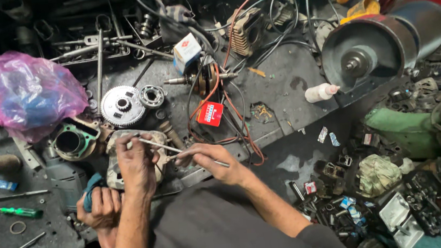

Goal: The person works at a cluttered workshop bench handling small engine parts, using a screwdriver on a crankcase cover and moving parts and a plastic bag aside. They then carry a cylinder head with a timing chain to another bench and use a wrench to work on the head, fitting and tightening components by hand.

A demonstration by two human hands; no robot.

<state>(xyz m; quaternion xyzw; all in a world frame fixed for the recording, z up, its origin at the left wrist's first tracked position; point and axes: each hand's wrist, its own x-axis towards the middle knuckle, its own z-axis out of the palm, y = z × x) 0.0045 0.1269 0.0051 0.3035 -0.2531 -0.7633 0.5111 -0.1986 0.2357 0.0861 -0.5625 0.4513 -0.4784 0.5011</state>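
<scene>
My left hand [136,166] presses down on a dirty grey metal engine casing [117,175] lying on the dark work surface. Its fingertips touch the far end of a thin metal rod [161,146]. My right hand [207,159] is shut on the near part of this rod, which slants from the casing toward the lower right. Under my left forearm a blue cloth [92,184] lies against the casing, with toes or fingers [99,206] curled by it; I cannot tell which.
A toothed gear [122,106], a bearing [151,96] and a green-rimmed cylinder [70,142] lie just beyond the casing. A pink plastic bag [24,93] is at the left, a green-handled screwdriver [21,211] near left. Orange wires, a red tag [210,114], a white bottle [320,93] and a large drum [373,49] lie to the right.
</scene>
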